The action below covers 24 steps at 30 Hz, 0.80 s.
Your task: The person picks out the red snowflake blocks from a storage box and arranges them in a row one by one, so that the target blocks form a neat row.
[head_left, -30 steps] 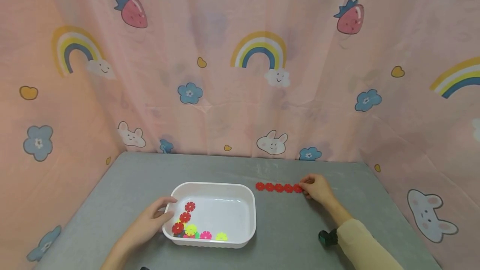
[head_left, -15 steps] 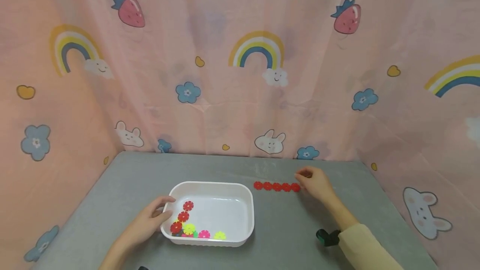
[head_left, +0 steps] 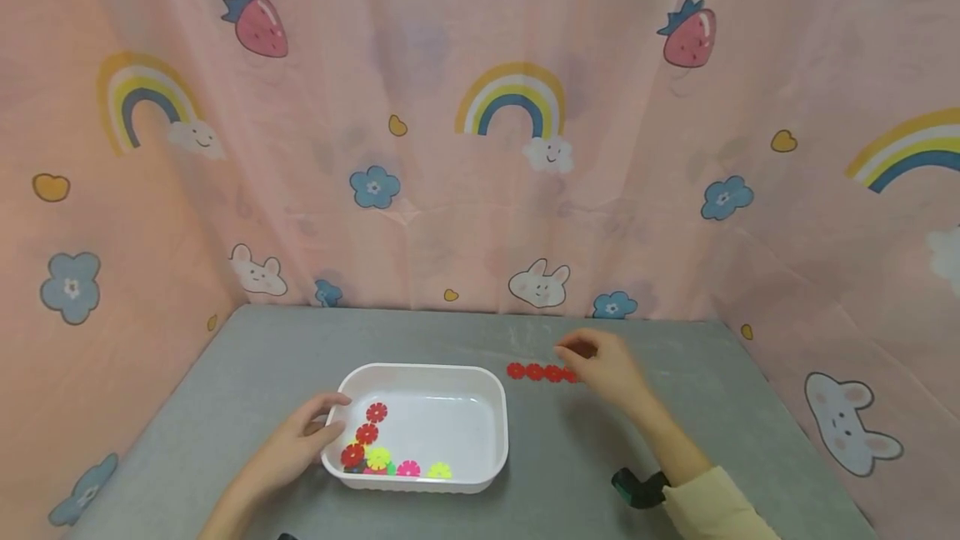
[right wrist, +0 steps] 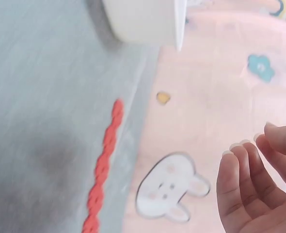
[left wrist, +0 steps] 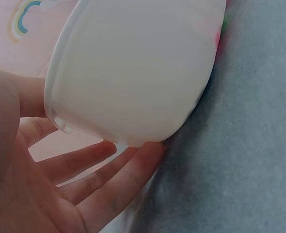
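My left hand (head_left: 300,433) holds the left end of a white plastic tray (head_left: 427,367), one digit over the rim and fingertips against the outer wall (left wrist: 138,87) in the left wrist view. Inside the tray, red notched plastic discs (head_left: 377,412) lie with yellow (head_left: 439,471), pink (head_left: 408,468) and green ones, bunched at its near left corner. Right of the tray, several red discs form a straight row (head_left: 535,371) on the table. Above the row's right end hovers my right hand (head_left: 609,367), fingers loosely bent and holding nothing; it hides the last disc.
A grey tabletop (head_left: 420,332) carries everything. Behind and at both sides hangs a pink printed curtain (head_left: 420,257). A black wrist-worn device (head_left: 639,489) shows beside the right sleeve (head_left: 716,507).
My right hand has let go of the row's right-end disc, risen, and moved left over the row. The left hand and the tray have stayed in place.
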Available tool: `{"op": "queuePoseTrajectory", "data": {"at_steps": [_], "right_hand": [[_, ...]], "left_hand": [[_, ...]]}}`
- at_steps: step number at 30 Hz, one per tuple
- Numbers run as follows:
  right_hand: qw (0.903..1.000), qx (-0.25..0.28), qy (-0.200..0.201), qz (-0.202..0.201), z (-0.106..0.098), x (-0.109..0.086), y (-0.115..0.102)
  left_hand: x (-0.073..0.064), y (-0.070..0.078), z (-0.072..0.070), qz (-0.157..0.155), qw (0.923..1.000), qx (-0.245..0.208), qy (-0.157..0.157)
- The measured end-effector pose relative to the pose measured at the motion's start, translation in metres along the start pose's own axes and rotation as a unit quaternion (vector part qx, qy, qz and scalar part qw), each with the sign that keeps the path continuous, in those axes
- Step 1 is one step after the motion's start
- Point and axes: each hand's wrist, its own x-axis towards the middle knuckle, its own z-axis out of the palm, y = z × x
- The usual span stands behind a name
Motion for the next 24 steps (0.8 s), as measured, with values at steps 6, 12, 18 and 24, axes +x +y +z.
{"op": "queuePoseTrajectory", "data": {"at_steps": [6, 12, 18, 24], "right_hand": [[0.9997, 0.023, -0.004, -0.004, 0.023, -0.004, -0.029], [0.9981, 0.047, -0.019, -0.035, 0.050, -0.008, -0.050], [0.9930, 0.059, -0.056, -0.085, 0.074, -0.012, -0.064], [0.9884, 0.067, -0.088, -0.104, 0.099, -0.013, -0.077]], "left_hand": [[-0.001, 0.000, -0.001, -0.006, 1.0000, -0.001, 0.004], [0.000, -0.001, -0.001, 0.003, 1.0000, 0.000, 0.003], [0.000, -0.001, -0.001, 0.002, 1.0000, -0.004, -0.001], [0.000, 0.000, -0.001, 0.007, 0.9999, -0.009, -0.002]]}}
